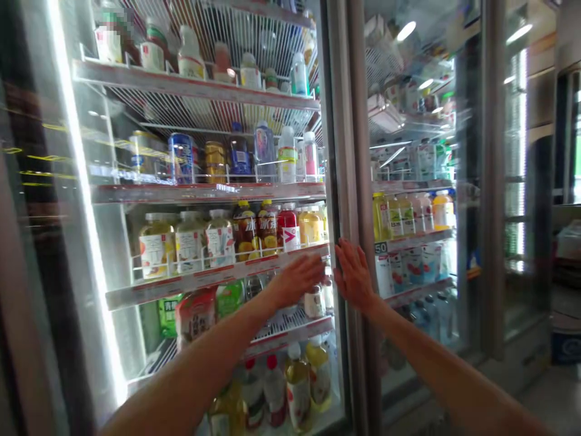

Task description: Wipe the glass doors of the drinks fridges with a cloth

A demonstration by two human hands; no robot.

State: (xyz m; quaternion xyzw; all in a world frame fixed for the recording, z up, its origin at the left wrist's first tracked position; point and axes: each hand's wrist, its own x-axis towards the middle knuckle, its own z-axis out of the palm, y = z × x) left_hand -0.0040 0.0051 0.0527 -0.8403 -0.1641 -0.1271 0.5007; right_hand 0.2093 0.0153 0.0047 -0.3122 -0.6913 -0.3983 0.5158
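A tall drinks fridge with a glass door [122, 233] stands in front of me, its shelves filled with bottles and cans. My left hand [299, 278] reaches to the door's right side, fingers stretched out and somewhat blurred, with nothing seen in it. Whether it touches the glass I cannot tell. Against the metal door frame [351, 181], my right hand [354, 275] lies with its fingers extended. Behind the left hand are a red-labelled bottle [288, 227], brown iced-tea bottles [246, 230] and white-labelled juice bottles [157, 248]. My left forearm hides part of the lower shelves.
Right of the frame, a second fridge door [467, 212] shows yellow bottles [381, 215] and packaged drinks. Bottles with red caps [273, 387] stand at the lower left. Another glass panel [524, 242] continues at far right.
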